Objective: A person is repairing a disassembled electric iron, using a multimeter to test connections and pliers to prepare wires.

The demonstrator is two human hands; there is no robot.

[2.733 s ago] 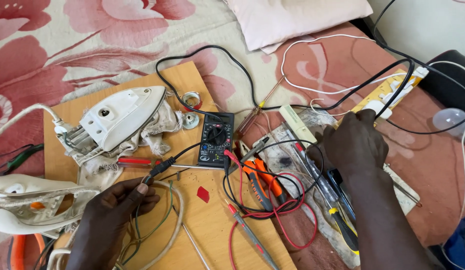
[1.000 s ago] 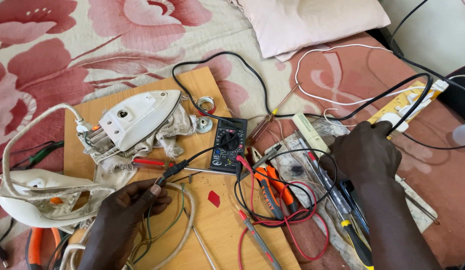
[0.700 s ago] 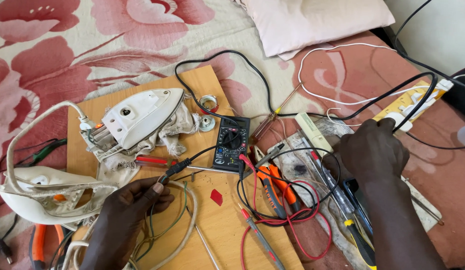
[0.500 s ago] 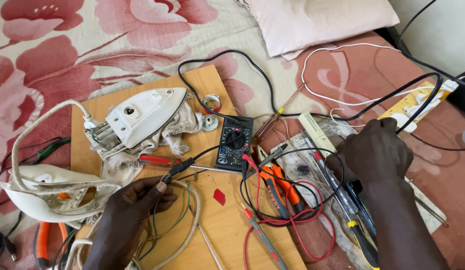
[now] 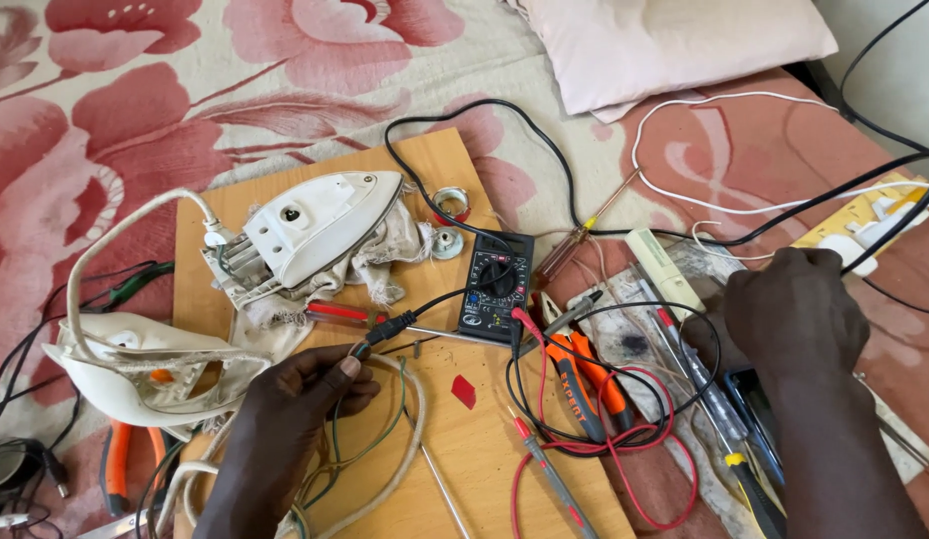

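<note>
Our left hand (image 5: pixel 290 419) pinches the black probe tip (image 5: pixel 382 331) over the pale wooden board (image 5: pixel 464 439), just left of the black rectangular multimeter (image 5: pixel 496 287). Our right hand (image 5: pixel 796 311) rests knuckles-up on the tool clutter — its grip we cannot tell. A yellow flat package (image 5: pixel 864 215) lies beyond it, at the right edge, under black cables.

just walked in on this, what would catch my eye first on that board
The white iron shell, opened up, lies at the board's upper left, and a black multimeter sits at the board's right edge amid tangled red and black leads. The left hand pinches a black probe near the board's middle, while the right hand rests on the clutter of tools to the right.
</note>
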